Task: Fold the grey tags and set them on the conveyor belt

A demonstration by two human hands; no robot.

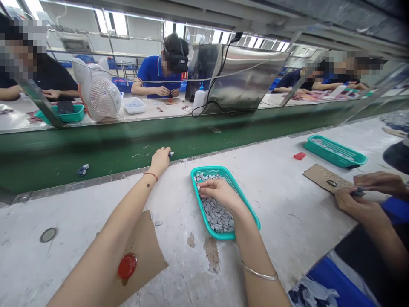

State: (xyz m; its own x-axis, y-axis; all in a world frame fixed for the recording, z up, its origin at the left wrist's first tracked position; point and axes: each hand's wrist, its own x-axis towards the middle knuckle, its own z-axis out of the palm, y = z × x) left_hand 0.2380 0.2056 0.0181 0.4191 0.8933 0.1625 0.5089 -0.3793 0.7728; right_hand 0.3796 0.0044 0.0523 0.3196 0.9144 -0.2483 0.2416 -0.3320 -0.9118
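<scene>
My left hand [160, 160] reaches to the near edge of the green conveyor belt [128, 147]. Its fingers are closed on a small dark and white piece [171, 154], mostly hidden behind them. Inside a teal plastic basket [220, 235], my right hand [220, 194] pinches a small pale piece [198, 187] between thumb and fingertips. Many small grey pieces [219, 217] fill the basket below that hand. On the belt at the left lies a blue and white piece [83, 169]. Under my left forearm is brown cardboard [150, 251] with a red blob [127, 266] on it.
A bottle cap [48, 235] lies at the left of the white table. To the right, a co-worker's hands [364, 200] hold a small dark piece near cardboard [322, 177] and another teal basket [338, 161]. Across the belt are a white fan [104, 94] and a metal box [246, 76].
</scene>
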